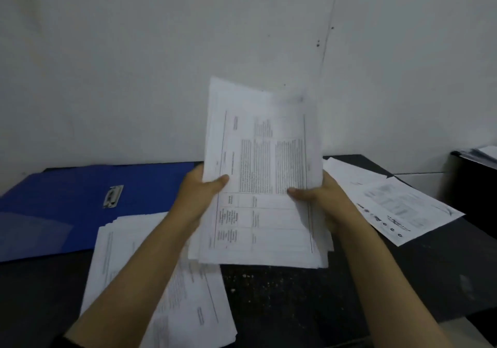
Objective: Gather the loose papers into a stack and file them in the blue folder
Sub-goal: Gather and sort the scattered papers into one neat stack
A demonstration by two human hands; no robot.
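I hold a stack of printed papers (263, 175) upright above the dark table, its lower edge just over the tabletop. My left hand (200, 194) grips the stack's left edge with the thumb on the front. Gripping the right edge the same way is my right hand (320, 199). The blue folder (67, 199) lies open and flat at the left against the wall, its metal clip (113, 196) showing. A pile of loose papers (121, 261) lies under my left forearm. More loose sheets (398, 202) lie at the right.
The dark table (282, 294) runs to a white wall (161, 65) behind. The table's right edge drops off near the lower right corner. A black stand with more papers (478, 156) sits at the far right.
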